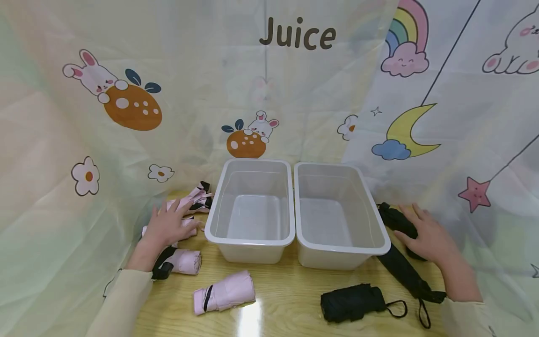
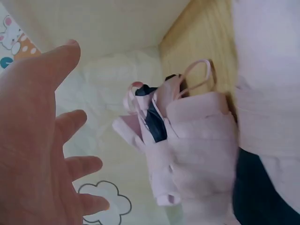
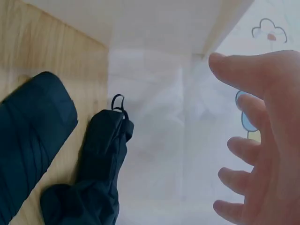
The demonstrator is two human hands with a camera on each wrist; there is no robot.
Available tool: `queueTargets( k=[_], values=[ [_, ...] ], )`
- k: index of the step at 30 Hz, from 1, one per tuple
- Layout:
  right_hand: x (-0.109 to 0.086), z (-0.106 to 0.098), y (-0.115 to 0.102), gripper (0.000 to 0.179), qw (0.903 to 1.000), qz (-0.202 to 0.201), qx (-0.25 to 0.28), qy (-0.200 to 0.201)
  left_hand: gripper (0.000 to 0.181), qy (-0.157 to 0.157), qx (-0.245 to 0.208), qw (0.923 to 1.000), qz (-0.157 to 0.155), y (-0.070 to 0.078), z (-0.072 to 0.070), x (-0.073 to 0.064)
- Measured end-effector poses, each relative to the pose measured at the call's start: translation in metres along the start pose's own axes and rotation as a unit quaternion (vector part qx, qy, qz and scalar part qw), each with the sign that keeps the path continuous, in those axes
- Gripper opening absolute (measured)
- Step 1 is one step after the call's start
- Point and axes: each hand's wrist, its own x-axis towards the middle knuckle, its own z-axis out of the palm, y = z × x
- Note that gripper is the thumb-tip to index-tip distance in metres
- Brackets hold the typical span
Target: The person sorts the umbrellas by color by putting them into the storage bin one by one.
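From the head, we see two smooth plastic boxes [image 1: 252,253] on a shiny wood table [image 1: 290,309]. Rolled, wrinkly pink umbrellas [image 1: 229,290] lie toward the left, black umbrellas [image 1: 351,303] toward the right. The left hand [image 1: 168,227] hides parts of pink ones, the right hand [image 1: 431,238] parts of black ones; a picture curtain [image 1: 189,140] hangs behind. From the left wrist, we see that hand spread near a pink roll's thin loop [image 2: 205,65]. From the right wrist, we see the other hand spread near two soft black rolls.
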Motion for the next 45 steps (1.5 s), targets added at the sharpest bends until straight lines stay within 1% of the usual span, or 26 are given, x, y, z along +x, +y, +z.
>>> queueTargets(
  k=[5,9,13,15,17,20,22,25,28,32,36,38,40,42,45],
  values=[
    [0.003,-0.002,0.0,0.072,0.9988,-0.014,0.045,0.015,0.072,0.007,-0.011,0.9999,0.005,-0.005,0.002,-0.007],
    [0.005,-0.002,-0.005,0.057,0.9951,-0.025,0.085,0.043,0.067,0.022,-0.022,0.9993,0.019,-0.009,0.002,-0.015],
    [0.009,0.0,-0.015,0.048,0.9879,-0.026,0.134,0.074,0.056,0.048,-0.025,0.9976,0.042,-0.015,0.005,-0.024],
    [0.011,0.003,-0.02,0.044,0.9825,-0.021,0.165,0.084,0.05,0.053,-0.039,0.9964,0.053,-0.016,0.006,-0.029],
    [0.012,0.005,-0.025,0.042,0.9774,-0.012,0.193,0.085,0.045,0.043,-0.067,0.995,0.061,-0.018,0.007,-0.035],
    [0.013,0.008,-0.032,0.042,0.9687,0.001,0.239,0.067,0.041,0.007,-0.119,0.9905,0.068,-0.019,0.009,-0.044],
    [0.012,0.01,-0.036,0.044,0.9634,0.008,0.263,0.052,0.04,-0.018,-0.144,0.987,0.07,-0.021,0.011,-0.05],
    [0.008,0.013,-0.042,0.048,0.956,0.017,0.291,0.035,0.04,-0.039,-0.158,0.9844,0.067,-0.023,0.016,-0.057],
    [0.002,0.02,-0.044,0.05,0.9487,0.031,0.314,0.023,0.04,-0.044,-0.171,0.9814,0.077,-0.025,0.022,-0.066],
    [-0.006,0.032,-0.04,0.051,0.9351,0.056,0.35,0.015,0.047,-0.046,-0.18,0.9776,0.099,-0.026,0.032,-0.076],
    [-0.003,0.038,-0.036,0.052,0.9232,0.066,0.378,0.023,0.058,-0.048,-0.167,0.977,0.124,-0.027,0.035,-0.075],
    [0.0,0.038,-0.037,0.052,0.9154,0.07,0.396,0.026,0.059,-0.039,-0.15,0.9776,0.142,-0.029,0.035,-0.074],
    [0.002,0.039,-0.038,0.054,0.9055,0.074,0.417,0.026,0.059,-0.03,-0.129,0.9789,0.156,-0.031,0.036,-0.073],
    [0.004,0.04,-0.04,0.054,0.8931,0.079,0.442,0.025,0.058,-0.016,-0.111,0.9788,0.171,-0.033,0.037,-0.073],
    [0.006,0.043,-0.042,0.054,0.8756,0.083,0.475,0.026,0.052,0.013,-0.089,0.9769,0.194,-0.034,0.039,-0.073]
  ],
)
